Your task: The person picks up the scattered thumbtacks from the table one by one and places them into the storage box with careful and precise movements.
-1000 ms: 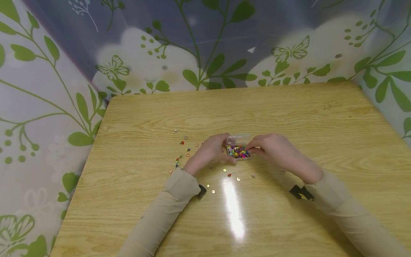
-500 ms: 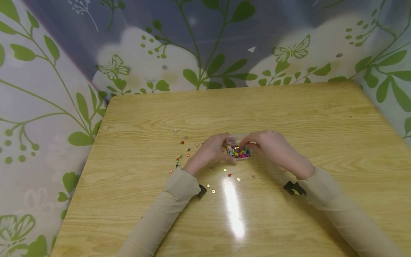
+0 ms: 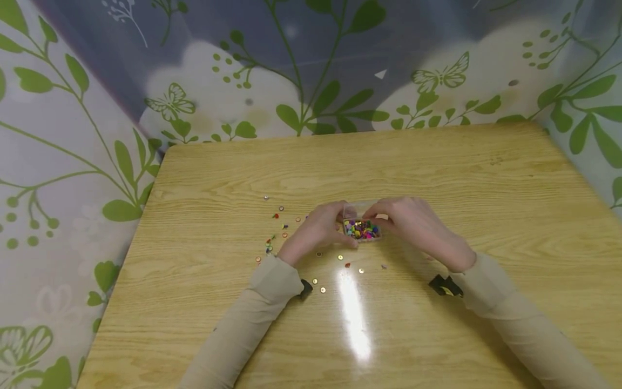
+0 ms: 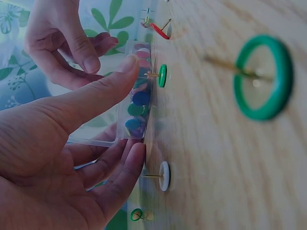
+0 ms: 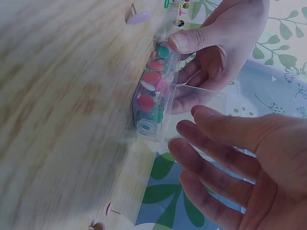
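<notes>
A small clear plastic box [image 3: 362,231] full of colourful thumbtacks stands on the table, its clear hinged lid [image 3: 357,208] raised at the back. My left hand [image 3: 318,229] grips the box's left end, thumb at the front and fingers behind, as the left wrist view also shows. My right hand [image 3: 408,224] hovers over the box's right side, near the lid. In the right wrist view its fingers [image 5: 211,170] are loosely bent, thumb and forefinger tips close together, and nothing shows between them.
Loose thumbtacks lie on the wooden table [image 3: 243,173], several left of the left hand, such as a red thumbtack [image 3: 276,216], and several in front of the box, such as a gold-coloured thumbtack [image 3: 323,290]. A leaf-patterned wall covering [image 3: 335,65] rises behind.
My right hand has moved left from the box's right edge to over its back right part, then stays there. My left hand keeps its grip on the box.
</notes>
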A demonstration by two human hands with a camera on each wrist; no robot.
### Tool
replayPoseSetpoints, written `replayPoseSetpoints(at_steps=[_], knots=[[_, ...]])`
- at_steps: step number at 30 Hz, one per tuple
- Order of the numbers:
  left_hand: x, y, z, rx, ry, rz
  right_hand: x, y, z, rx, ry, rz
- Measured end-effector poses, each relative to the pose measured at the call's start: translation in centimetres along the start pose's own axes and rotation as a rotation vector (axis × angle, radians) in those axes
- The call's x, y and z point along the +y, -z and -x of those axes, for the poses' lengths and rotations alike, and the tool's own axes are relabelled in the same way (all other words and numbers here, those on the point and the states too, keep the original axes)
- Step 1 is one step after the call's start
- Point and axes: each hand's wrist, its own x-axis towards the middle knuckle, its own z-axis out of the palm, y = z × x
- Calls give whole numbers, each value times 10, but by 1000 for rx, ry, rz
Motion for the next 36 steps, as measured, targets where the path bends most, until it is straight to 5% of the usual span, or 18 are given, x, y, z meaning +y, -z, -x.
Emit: replayPoseSetpoints(at_steps=[10,18,29,36], knots=[[1,1,1,11,22,-4,9,10,24,-14,-41,62],[2,1,2,10,27,-15,28,25,51,-151,-117,89],[2,2,2,9,21,-24,45,37,80,-230,-210,10],[1,1,2,6,17,-26,55,31,86,-265,-201,-55]])
